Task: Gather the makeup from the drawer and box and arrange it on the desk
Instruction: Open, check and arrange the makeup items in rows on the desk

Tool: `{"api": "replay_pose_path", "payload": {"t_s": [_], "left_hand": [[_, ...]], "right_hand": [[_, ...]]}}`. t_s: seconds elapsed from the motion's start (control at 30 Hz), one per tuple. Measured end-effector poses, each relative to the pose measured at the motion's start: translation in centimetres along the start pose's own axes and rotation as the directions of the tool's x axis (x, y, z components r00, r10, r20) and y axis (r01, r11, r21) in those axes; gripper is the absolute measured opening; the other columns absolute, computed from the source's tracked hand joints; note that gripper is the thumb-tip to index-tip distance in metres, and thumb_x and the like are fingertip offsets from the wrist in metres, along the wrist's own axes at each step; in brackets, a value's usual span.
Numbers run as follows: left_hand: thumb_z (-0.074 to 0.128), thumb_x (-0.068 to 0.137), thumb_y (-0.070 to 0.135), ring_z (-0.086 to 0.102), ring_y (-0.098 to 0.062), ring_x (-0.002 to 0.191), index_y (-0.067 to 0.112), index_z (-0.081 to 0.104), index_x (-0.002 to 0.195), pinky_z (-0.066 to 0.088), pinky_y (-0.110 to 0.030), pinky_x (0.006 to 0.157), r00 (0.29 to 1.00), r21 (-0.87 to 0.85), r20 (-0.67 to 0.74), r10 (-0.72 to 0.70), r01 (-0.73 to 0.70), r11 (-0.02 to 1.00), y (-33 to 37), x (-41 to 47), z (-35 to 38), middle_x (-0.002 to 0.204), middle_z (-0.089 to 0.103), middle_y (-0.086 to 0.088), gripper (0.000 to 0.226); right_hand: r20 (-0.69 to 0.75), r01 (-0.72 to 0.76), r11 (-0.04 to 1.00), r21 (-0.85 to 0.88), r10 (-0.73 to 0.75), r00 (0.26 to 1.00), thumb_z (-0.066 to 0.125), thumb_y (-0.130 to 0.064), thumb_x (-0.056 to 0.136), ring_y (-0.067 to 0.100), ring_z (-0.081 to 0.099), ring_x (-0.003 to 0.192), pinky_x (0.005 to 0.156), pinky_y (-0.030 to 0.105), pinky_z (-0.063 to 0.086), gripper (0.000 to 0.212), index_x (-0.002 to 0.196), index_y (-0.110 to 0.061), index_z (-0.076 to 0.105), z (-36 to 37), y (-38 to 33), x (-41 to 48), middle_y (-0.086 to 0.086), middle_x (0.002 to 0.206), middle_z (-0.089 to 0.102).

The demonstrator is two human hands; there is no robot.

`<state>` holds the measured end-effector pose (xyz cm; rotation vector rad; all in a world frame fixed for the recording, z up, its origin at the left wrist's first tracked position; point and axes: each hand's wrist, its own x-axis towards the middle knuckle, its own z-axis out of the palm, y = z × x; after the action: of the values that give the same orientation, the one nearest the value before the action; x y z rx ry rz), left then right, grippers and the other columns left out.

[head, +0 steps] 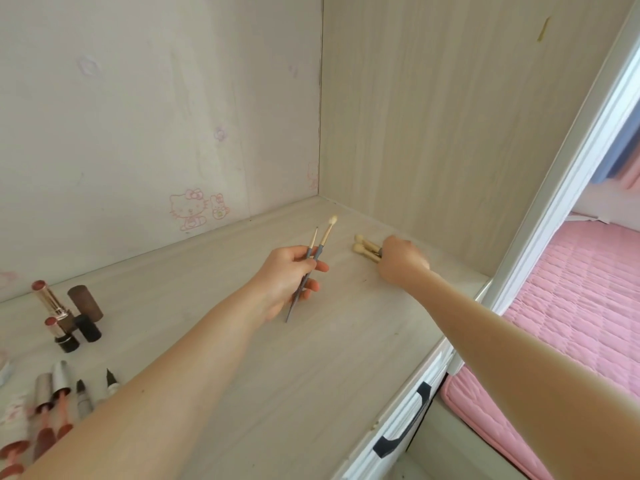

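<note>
Fingers (318,267) of left hand (289,275) around two brushes (326,237)

open desk (263,393) runs down the middle, between the two forearms and on to the front edge. lipsticks (57,303) and tubes (62,379) crowd the left side. the wall (138,133) closes the back. the far right corner is tight: the right hand (401,261) grips brushes (367,251) just beside the side panel (433,133). the left hand (287,275) holds thin brushes (317,251) up mid-desk
</note>
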<state>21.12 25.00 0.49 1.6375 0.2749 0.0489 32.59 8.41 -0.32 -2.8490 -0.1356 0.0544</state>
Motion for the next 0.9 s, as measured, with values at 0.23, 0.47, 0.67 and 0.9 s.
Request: {"api": "replay_pose_path", "payload": {"t_s": [0.23, 0.47, 0.67, 0.9], "left_hand": [[0.044, 0.097, 0.000, 0.053, -0.015, 0.058, 0.008, 0.060, 0.119, 0.044, -0.022, 0.047, 0.997, -0.037, -0.080, 0.007, -0.010, 0.999, 0.6, -4.2, -1.9, 0.096, 0.064, -0.006, 0.028], [0.047, 0.095, -0.002, 0.056, -0.013, 0.056, 0.008, 0.066, 0.112, 0.050, -0.025, 0.055, 0.988, -0.336, -0.146, -0.058, 0.006, 0.942, 1.3, -11.3, -4.8, 0.088, 0.065, -0.005, 0.027], [0.048, 0.095, 0.001, 0.055, -0.012, 0.056, 0.012, 0.068, 0.108, 0.046, -0.022, 0.050, 0.973, -0.307, -0.233, -0.003, -0.071, 0.949, 1.6, -17.9, -8.7, 0.084, 0.067, -0.003, 0.027], [0.046, 0.095, 0.001, 0.057, -0.012, 0.058, 0.015, 0.069, 0.105, 0.042, -0.024, 0.053, 0.933, -0.150, -0.358, 0.040, -0.100, 0.984, 0.4, -26.0, -14.6, 0.081, 0.068, 0.000, 0.028]], "right_hand": [[0.094, 0.079, 0.898, 0.433, -0.132, 0.987, 0.055, -0.013, 0.089, 0.024, 0.052, 0.074, 0.064, 0.028, 0.040, 0.016, 0.100, -0.006, 0.064, -1.0, -2.1, -4.4, 0.009, 0.083, 0.057], [0.247, -0.022, 0.639, 0.769, -0.265, 0.932, 0.060, -0.008, 0.088, 0.015, 0.045, 0.061, 0.052, 0.024, 0.034, 0.007, 0.091, -0.005, 0.065, -1.4, -5.1, -11.6, 0.005, 0.070, 0.051], [0.413, -0.214, 0.434, 0.875, -0.437, 0.799, 0.052, -0.011, 0.097, 0.014, 0.061, 0.067, 0.045, 0.019, 0.042, 0.011, 0.099, -0.004, 0.060, -1.5, -8.9, -17.8, 0.006, 0.084, 0.062], [0.475, -0.242, 0.425, 0.872, -0.617, 0.628, 0.049, -0.012, 0.098, 0.013, 0.064, 0.069, 0.061, 0.026, 0.049, 0.019, 0.113, -0.006, 0.059, -1.0, -12.9, -24.0, 0.005, 0.091, 0.074]]}}
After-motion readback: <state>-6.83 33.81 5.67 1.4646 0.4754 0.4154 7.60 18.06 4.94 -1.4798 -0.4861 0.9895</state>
